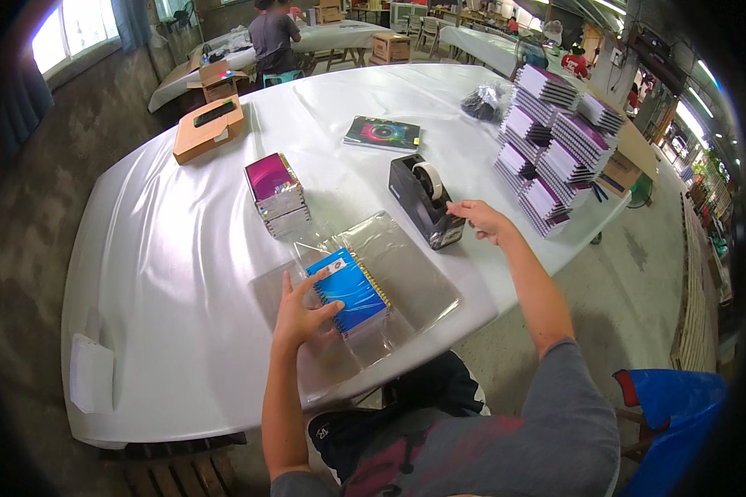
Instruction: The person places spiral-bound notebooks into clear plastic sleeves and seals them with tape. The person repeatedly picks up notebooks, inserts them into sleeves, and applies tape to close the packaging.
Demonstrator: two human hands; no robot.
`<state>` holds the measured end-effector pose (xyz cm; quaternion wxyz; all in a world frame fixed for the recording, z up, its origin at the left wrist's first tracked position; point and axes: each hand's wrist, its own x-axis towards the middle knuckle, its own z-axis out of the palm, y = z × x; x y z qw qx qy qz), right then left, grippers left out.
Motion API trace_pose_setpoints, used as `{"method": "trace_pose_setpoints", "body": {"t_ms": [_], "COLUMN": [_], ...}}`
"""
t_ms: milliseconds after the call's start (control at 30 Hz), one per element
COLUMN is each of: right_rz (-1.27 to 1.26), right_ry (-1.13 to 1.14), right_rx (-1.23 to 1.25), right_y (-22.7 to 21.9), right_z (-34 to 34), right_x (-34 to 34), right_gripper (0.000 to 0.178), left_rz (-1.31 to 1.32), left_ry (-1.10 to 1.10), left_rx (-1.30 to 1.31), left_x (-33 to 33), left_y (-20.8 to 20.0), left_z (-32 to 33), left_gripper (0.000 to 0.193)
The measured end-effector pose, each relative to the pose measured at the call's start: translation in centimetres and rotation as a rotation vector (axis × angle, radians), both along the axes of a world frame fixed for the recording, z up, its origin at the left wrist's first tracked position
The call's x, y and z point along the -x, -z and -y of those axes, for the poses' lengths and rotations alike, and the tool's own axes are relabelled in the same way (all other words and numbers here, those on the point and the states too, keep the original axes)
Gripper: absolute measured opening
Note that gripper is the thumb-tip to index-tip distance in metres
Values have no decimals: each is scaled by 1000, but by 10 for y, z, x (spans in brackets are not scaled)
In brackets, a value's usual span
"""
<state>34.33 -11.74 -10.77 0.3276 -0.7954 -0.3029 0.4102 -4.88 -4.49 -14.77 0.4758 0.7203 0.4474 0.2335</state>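
A blue spiral-bound notebook (358, 300) lies in clear plastic wrap near the table's front edge. My left hand (302, 313) rests spread on its left side, thumb and fingers apart, pressing the plastic. Beneath lie large transparent plastic sleeves (419, 277). Beyond them, to the right, stands a black tape dispenser (408, 192) with a pale tape roll (428, 179). My right hand (481, 219) is at the dispenser's right side, its thumb and forefinger pinched together. Whatever is between those fingertips is too small to make out.
A stack of purple-covered notebooks (273, 178) stands behind the plastic. Tall notebook stacks (555, 149) rise at the right. A dark printed book (381, 132), a cardboard box (210, 132) with a phone (215, 113), and a white block (91, 373) share the table. Another person (273, 41) sits far off.
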Motion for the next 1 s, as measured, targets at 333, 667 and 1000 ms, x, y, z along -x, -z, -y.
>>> {"method": "trace_pose_setpoints", "body": {"t_ms": [333,667,1000], "right_rz": [-593,316,0], "right_ry": [128,92,-902], "right_rx": [-332,-443,-302], "right_y": [4,5,-36], "right_z": [15,44,-45], "right_x": [12,63,203], "right_gripper": [25,13,98], "left_rz": [-63,-37,-29], "left_ry": [14,25,19], "left_rx": [-106,-138,-12], "left_x": [9,4,7], "left_y": [9,8,17], "left_z": [-7,-6,-6], "left_gripper": [70,69,73]}}
